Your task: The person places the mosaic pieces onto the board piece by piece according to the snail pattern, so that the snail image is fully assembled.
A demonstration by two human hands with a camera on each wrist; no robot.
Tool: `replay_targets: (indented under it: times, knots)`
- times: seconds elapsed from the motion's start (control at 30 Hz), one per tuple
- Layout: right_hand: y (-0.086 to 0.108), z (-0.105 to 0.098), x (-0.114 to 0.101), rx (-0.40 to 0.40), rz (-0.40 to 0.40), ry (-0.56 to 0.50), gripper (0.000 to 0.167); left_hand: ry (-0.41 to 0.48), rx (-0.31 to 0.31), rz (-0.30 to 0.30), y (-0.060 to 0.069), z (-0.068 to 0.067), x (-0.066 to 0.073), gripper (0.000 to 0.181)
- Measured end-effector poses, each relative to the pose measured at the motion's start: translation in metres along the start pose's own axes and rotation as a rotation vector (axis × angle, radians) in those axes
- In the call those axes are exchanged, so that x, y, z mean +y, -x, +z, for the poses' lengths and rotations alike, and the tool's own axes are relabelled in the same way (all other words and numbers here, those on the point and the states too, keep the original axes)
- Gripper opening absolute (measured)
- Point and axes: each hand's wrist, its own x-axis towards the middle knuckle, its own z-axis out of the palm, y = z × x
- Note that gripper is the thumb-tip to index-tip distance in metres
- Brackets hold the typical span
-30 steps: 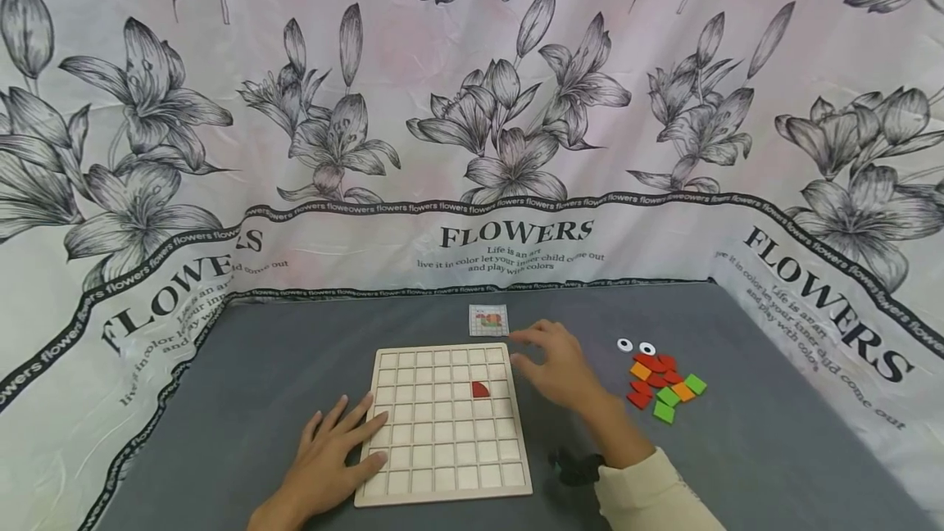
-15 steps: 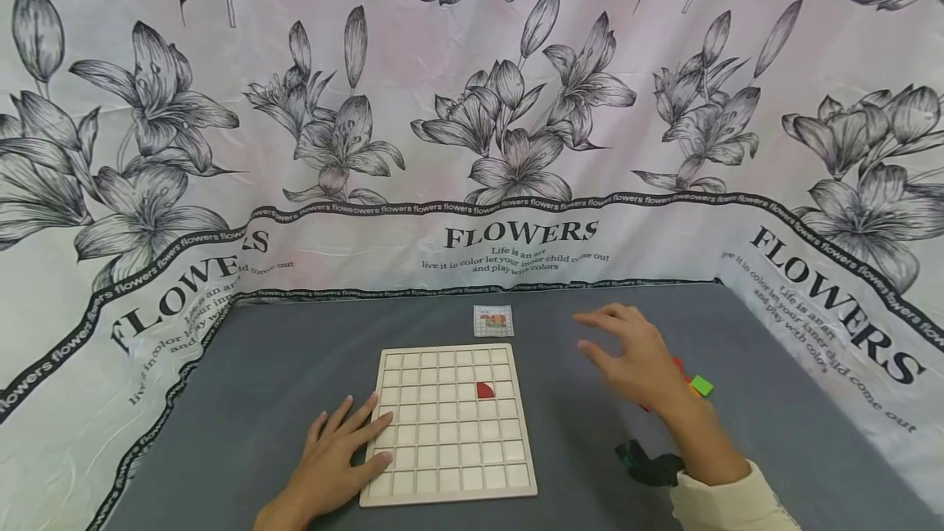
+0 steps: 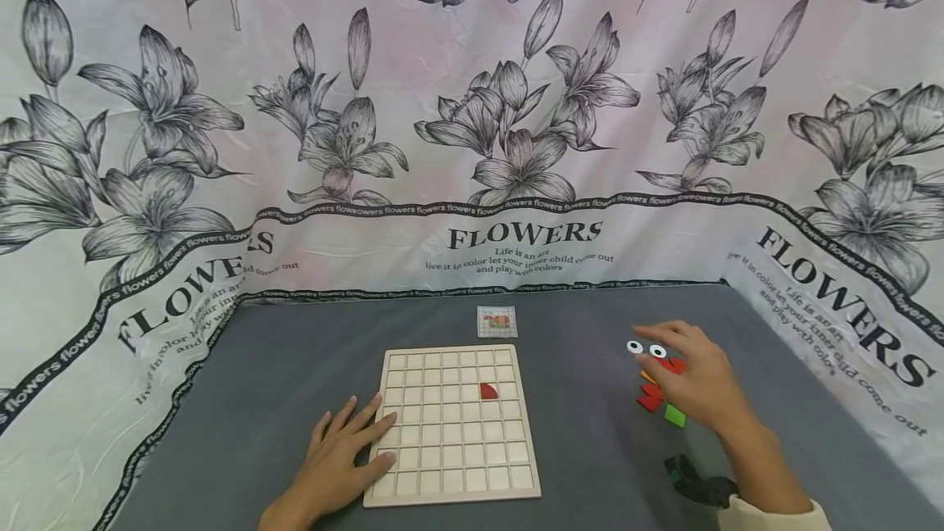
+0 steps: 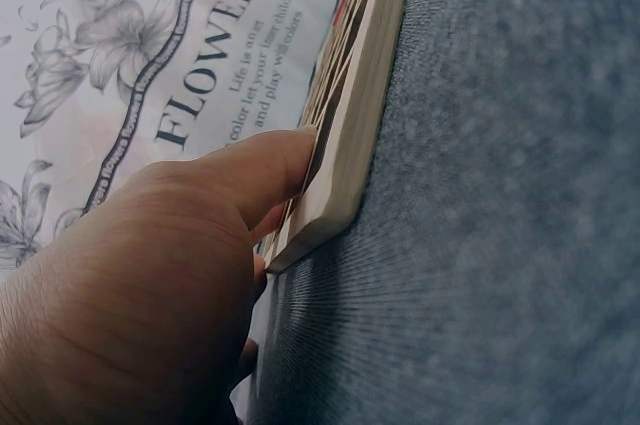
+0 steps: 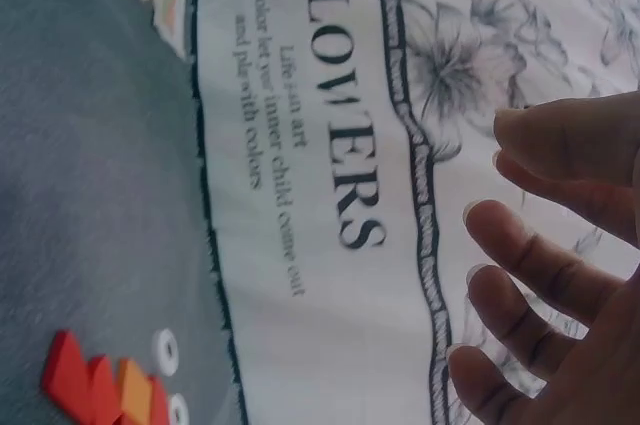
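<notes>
Board [image 3: 443,456]: lay flat on grey cloth [image 3: 583,424], one red quarter-round piece [image 3: 488,392] in its upper right part
Left hand [image 3: 332,457]: rested on the board's left edge, fingers spread apart
Right hand [image 3: 696,375]: hovered over loose pieces [image 3: 674,415], thumb and fingertips apart
Card [image 3: 497,322]: lay just beyond the board

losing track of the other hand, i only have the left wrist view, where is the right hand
Observer: In the head view, the right hand is right of the board, partly hiding the loose coloured pieces.
Operator: ok is it holding any of them
Observer: No, the right wrist view shows nothing in its grasp.
Operator: and is there anything just past the board's far edge
Observer: Yes, a card with a small coloured picture lies there, apart from the board.
</notes>
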Motion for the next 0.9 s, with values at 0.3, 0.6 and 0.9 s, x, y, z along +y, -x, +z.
replay_targets:
  times: [0.3, 0.6, 0.9]
  knots:
    - [0.021, 0.003, 0.024, -0.008, 0.081, 0.031, 0.032, -0.004, -0.001, -0.005, -0.001, 0.001, 0.000, 0.060]
    - [0.039, 0.017, 0.044, -0.024, 0.176, 0.026, 0.028, 0.003, -0.003, -0.007, 0.000, -0.001, 0.000, 0.061]
    - [0.060, 0.034, 0.062, 0.015, 0.178, 0.052, 0.026, 0.001, -0.009, -0.003, 0.000, -0.001, -0.001, 0.061]
